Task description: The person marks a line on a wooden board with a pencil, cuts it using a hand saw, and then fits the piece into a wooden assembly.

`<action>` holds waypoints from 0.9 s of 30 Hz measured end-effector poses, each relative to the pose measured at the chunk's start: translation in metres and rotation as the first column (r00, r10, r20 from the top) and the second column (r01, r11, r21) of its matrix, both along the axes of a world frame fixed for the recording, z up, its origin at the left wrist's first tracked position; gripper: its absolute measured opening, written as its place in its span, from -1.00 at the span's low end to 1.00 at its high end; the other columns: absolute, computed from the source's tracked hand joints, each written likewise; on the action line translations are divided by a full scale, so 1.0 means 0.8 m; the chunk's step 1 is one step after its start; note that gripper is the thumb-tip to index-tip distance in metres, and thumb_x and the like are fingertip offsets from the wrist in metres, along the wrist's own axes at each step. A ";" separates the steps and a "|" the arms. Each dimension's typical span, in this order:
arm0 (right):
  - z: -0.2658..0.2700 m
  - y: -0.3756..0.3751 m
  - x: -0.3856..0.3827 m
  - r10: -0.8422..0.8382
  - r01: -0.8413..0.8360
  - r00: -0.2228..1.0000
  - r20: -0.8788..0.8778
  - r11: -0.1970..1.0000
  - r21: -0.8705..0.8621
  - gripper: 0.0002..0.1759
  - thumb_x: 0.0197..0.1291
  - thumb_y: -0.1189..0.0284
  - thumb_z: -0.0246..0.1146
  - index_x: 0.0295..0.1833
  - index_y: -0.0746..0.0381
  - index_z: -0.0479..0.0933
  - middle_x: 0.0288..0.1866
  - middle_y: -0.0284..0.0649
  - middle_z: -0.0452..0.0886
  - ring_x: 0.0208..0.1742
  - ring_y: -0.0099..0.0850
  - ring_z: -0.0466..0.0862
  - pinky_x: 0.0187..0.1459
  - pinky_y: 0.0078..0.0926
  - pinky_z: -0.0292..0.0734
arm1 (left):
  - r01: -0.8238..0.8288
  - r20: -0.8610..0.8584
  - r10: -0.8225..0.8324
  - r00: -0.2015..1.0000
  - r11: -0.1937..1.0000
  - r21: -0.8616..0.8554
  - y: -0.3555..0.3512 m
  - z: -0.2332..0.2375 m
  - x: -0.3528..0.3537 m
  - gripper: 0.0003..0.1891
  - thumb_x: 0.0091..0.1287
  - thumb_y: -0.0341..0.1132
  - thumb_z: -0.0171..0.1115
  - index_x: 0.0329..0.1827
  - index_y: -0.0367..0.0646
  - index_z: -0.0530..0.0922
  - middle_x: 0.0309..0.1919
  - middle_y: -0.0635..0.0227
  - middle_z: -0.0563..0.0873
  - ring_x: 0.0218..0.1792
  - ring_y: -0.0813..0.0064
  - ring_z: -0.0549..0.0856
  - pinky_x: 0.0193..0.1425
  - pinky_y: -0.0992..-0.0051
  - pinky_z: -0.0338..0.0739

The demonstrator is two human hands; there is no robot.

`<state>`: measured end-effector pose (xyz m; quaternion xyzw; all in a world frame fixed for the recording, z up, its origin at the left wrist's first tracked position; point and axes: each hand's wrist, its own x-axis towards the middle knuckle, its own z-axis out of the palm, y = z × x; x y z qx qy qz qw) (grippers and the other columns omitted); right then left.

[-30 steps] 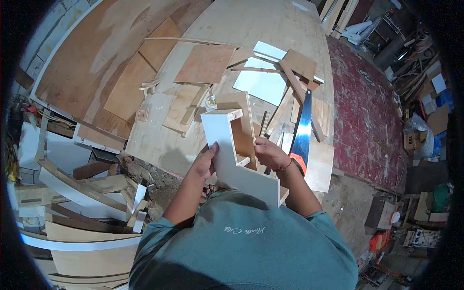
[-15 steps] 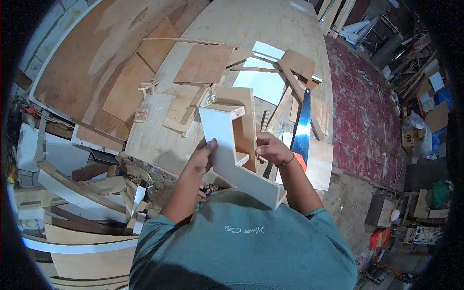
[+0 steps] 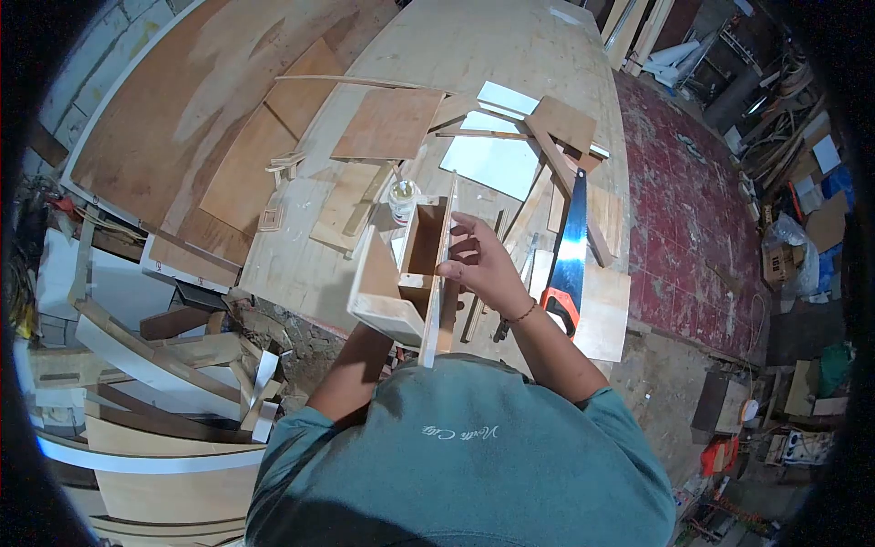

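A small wooden box, with pale outer panels and brown compartments inside, is held up in front of my chest with its open side facing me. My left forearm runs underneath it; the left hand is behind the box, its fingers hidden, bearing it from below. At the right panel, my right hand grips the edge, thumb towards the inside and fingers bent and slightly apart. Just beyond the box a small glue jar with a brush in it stands on the workbench. A handsaw with an orange and black handle lies to the right.
Plywood offcuts, wood strips and white sheets lie across the bench. A large plywood panel leans at the left. Curved wood pieces are stacked at lower left. Red flooring and clutter lie to the right.
The box has been turned, so its white face no longer points at me and the compartments show. My left hand has gone out of sight beneath it; the glue jar is now uncovered.
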<state>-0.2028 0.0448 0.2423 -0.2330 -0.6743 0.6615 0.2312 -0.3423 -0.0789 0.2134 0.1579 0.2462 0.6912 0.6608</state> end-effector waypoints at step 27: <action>-0.009 -0.035 0.143 0.143 -0.098 0.989 -0.038 0.826 0.556 0.04 -0.22 0.35 0.58 0.46 0.14 0.25 0.45 -0.02 0.33 0.39 -0.09 0.42 0.37 -0.24 0.34 | 0.008 -0.032 -0.010 0.999 0.998 -0.056 0.026 -0.036 0.095 -0.23 0.44 0.31 -0.22 0.35 -0.24 0.34 0.12 0.16 0.60 0.10 0.29 0.63 0.24 0.22 0.51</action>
